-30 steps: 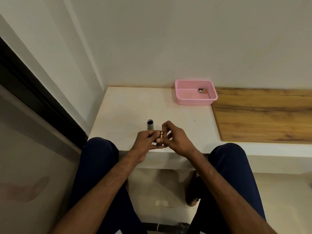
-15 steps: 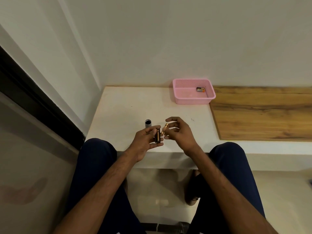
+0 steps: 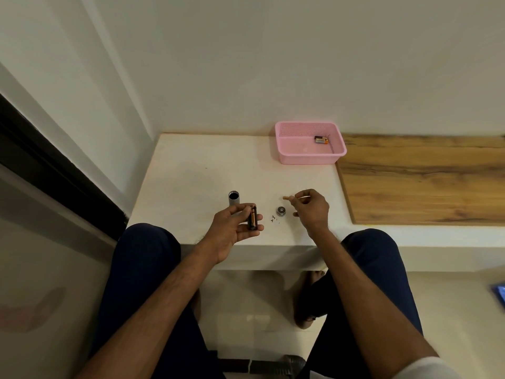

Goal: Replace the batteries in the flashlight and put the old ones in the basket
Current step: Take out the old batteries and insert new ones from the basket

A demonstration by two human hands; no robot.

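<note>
Now | white table (image 3: 191,173) against plain wall (image 3: 273,64), wood slab (image 3: 423,181) beside | left hand (image 3: 232,229) grips battery holder (image 3: 252,218) | right hand (image 3: 314,207) pinches small blurred battery (image 3: 287,198)

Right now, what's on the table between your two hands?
A small round cap and some dark specks, in the head view.

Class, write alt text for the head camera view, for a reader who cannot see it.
A seated person's left hand holds a black battery holder over a white table while the right hand pinches a battery. A flashlight tube stands upright nearby; a pink basket holds batteries.
</note>
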